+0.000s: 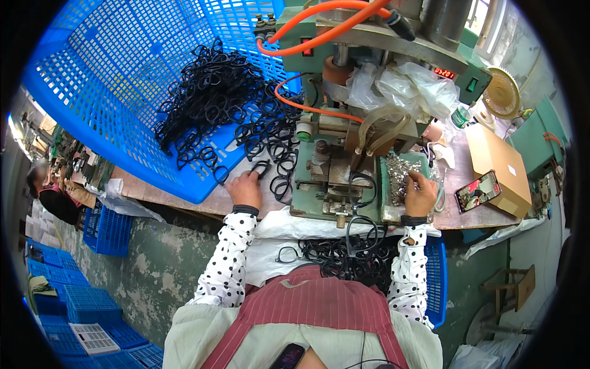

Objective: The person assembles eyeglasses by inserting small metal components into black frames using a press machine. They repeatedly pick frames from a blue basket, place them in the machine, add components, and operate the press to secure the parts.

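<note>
My left hand (246, 189) is closed at the front of the bench, its fingertips on a black eyeglass frame (262, 166) by the edge of a loose pile. Over a tray of small shiny metal pieces (398, 173), my right hand (420, 193) has its fingers pinched together; whatever is between them is too small to make out. Between my hands stands a green press machine (307, 206). One black eyeglass frame (364, 202) hangs at its fixture, and another frame (355, 246) shows just below it. More black frames (329, 258) lie in my lap.
A large blue basket (80, 117) tilts toward the bench, spilling a heap of black frames (206, 92). Orange hoses (319, 43) and plastic bags (399, 86) are on the machine. At right are a phone (478, 192), a cardboard box (499, 165) and a fan (501, 92).
</note>
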A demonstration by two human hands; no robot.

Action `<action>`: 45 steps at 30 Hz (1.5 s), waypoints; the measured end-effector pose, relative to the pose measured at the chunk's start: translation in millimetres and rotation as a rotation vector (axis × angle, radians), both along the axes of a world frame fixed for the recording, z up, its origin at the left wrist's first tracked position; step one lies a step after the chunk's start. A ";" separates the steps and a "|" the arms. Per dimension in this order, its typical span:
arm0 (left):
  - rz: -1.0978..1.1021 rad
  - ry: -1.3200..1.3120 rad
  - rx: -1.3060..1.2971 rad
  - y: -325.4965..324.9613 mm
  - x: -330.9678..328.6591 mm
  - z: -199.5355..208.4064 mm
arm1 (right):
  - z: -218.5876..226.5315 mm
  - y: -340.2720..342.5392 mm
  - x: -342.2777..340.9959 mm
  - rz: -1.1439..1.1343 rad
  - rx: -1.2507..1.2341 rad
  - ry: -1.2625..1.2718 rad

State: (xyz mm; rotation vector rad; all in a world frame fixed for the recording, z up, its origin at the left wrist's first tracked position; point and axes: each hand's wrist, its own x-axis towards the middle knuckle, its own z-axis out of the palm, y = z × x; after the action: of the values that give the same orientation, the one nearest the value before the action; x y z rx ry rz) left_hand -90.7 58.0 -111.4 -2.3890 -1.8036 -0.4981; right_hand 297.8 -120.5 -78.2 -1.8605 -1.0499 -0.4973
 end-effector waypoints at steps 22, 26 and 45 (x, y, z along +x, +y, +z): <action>-1.332 -0.605 0.341 -98.9 127.8 142.5 | 106.4 8.7 -103.9 0.619 0.070 0.840; -1.395 -0.628 0.311 -98.5 128.9 135.5 | 108.5 15.3 -110.2 0.616 0.136 0.874; -1.588 -0.538 0.150 -87.1 131.1 126.4 | 9.4 -16.2 32.3 0.025 -0.286 0.246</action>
State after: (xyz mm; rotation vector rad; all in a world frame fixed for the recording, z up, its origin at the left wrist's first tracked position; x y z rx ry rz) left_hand 40.4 -29.1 15.0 -3.1734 0.5497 -1.3198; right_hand 330.0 -136.7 -68.7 -2.0929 -1.0156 -0.1008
